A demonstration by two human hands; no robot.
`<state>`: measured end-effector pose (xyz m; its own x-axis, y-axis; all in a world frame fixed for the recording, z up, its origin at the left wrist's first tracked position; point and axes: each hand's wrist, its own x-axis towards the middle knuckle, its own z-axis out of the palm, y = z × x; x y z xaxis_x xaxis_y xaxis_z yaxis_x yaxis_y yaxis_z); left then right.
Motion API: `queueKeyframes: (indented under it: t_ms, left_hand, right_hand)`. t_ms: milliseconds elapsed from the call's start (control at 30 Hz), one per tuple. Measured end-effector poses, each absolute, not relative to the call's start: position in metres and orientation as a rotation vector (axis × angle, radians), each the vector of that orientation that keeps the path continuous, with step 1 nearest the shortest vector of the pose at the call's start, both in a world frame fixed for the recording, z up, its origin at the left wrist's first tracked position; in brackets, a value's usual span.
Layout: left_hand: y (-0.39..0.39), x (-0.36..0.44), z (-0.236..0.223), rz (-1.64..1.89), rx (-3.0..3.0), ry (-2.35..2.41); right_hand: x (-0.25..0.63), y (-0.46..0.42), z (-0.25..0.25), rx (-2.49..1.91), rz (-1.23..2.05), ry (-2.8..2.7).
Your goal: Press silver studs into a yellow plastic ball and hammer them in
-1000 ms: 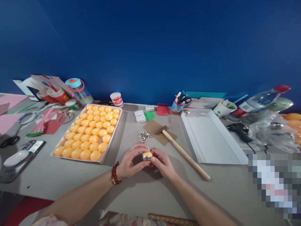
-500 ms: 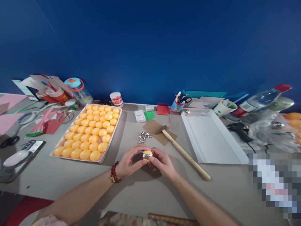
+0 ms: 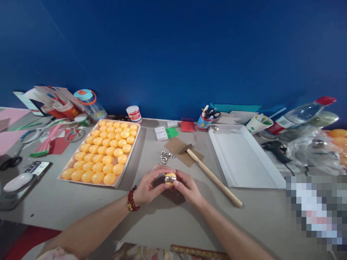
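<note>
Between both hands is an orange ping-pong ball (image 3: 170,175) with a shiny silver band around its middle. My left hand (image 3: 151,185) grips it from the left, thumb at its lower side and fingers behind. From the right, my right hand (image 3: 188,186) holds it with the thumb pressed near the band; some fingertips are hidden. Just beyond the hands lies a small heap of shiny silver pieces (image 3: 166,157). A hammer (image 3: 214,176) with a wooden handle rests to the right, its head on a brown sheet (image 3: 172,145).
A shallow box (image 3: 120,180) of orange balls stands at left. At right is a white tray (image 3: 249,162) with a silver piece in its far corner. Small white boxes (image 3: 161,135), a pen cup (image 3: 203,123), a glue gun (image 3: 276,151) and a bottle (image 3: 300,115) sit farther back.
The ball has turned slightly between my fingers, and its silver band now lies more level. Both hands stay in nearly the same place.
</note>
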<state>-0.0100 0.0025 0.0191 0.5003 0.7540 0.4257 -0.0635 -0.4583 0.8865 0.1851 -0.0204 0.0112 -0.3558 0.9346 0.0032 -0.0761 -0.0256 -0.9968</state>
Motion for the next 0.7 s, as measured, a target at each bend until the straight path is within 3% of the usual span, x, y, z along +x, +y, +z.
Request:
queueKeyframes:
  t_ms: [700]
  left_hand:
    - [0.0019,-0.0110,0.0178,1.108,1.868,0.596]
  right_hand:
    - [0.1857,-0.0234,0.0077,-1.018,1.417,-1.513]
